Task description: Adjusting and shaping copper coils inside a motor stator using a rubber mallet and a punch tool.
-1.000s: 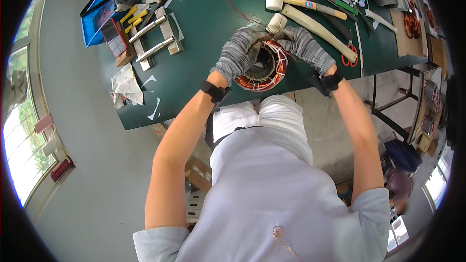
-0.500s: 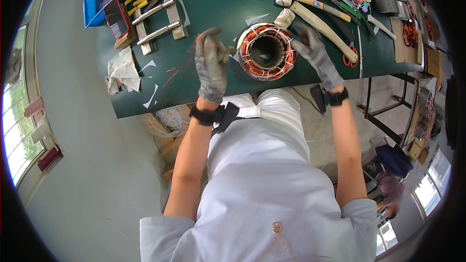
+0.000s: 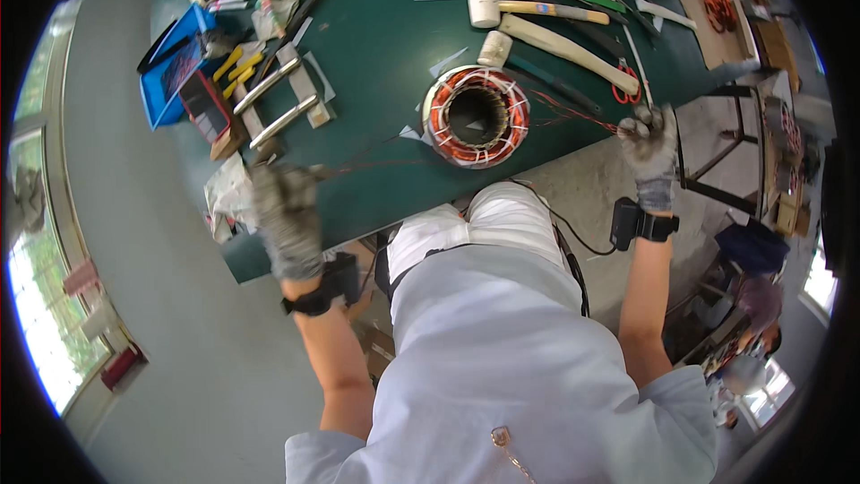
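A motor stator (image 3: 479,116) with orange-red windings, tied with white lacing, stands on the green table with its round bore facing up. Thin red lead wires (image 3: 573,109) stretch from its right side to my right hand (image 3: 649,145), whose gloved fingers are curled closed on their ends beyond the table's edge. More thin red wires (image 3: 381,162) run leftward from the stator up to my left hand (image 3: 288,215). That gloved hand is blurred by motion, with its fingers drawn in where the wires arrive. Neither hand touches the stator itself.
Behind the stator lie a white-headed mallet (image 3: 484,5), a second mallet (image 3: 494,48) and red-handled scissors (image 3: 625,85). At left are a wooden frame with metal rods (image 3: 285,121), a blue bin (image 3: 164,90) and a crumpled cloth (image 3: 228,193). The green table's (image 3: 376,206) front edge runs before me.
Both hands have moved away from beside the stator, left hand to the left and nearer me, right hand to the right. Red wires now stretch out on both sides. The view has shifted slightly.
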A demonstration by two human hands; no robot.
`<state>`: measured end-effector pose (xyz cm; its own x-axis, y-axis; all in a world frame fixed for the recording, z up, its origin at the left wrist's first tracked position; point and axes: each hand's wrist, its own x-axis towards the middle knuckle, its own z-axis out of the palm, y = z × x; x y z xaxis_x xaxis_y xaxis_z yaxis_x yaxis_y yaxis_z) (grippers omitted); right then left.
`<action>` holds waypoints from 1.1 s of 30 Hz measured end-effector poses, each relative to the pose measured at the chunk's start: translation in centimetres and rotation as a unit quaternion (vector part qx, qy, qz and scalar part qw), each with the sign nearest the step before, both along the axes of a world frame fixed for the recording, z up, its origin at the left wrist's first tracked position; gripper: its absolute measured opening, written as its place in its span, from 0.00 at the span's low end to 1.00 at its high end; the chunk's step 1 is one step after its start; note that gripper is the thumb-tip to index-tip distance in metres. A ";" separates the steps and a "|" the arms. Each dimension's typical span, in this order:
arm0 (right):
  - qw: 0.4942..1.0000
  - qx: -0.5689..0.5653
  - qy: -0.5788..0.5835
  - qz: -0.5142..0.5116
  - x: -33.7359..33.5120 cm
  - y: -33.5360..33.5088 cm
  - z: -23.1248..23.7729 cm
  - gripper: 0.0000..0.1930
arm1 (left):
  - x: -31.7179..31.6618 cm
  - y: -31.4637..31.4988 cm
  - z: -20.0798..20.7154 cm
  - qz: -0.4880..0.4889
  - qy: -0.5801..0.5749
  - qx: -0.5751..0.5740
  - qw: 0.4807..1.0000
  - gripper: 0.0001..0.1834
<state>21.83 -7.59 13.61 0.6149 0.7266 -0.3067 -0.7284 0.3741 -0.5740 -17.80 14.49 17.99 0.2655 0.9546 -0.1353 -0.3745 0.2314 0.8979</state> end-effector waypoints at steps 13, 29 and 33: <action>0.824 -0.432 -0.366 0.002 -6.1 -4.9 -8.6 0.11 | 13.6 -6.2 4.9 -0.389 0.229 0.407 0.794 0.20; 0.782 -0.315 -0.534 0.060 9.3 4.8 -10.4 0.05 | 18.4 -8.9 -5.4 -0.273 0.698 0.395 0.530 0.35; 0.650 -0.203 -0.732 0.019 10.0 13.7 -7.8 0.07 | 19.1 -9.9 -7.6 -0.187 0.754 0.328 0.537 0.29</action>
<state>31.86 6.15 5.77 0.4491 0.7909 0.4157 0.7047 -0.0275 -0.7090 1.27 4.58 10.35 0.5163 0.8462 -0.1319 0.8560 -0.5147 0.0486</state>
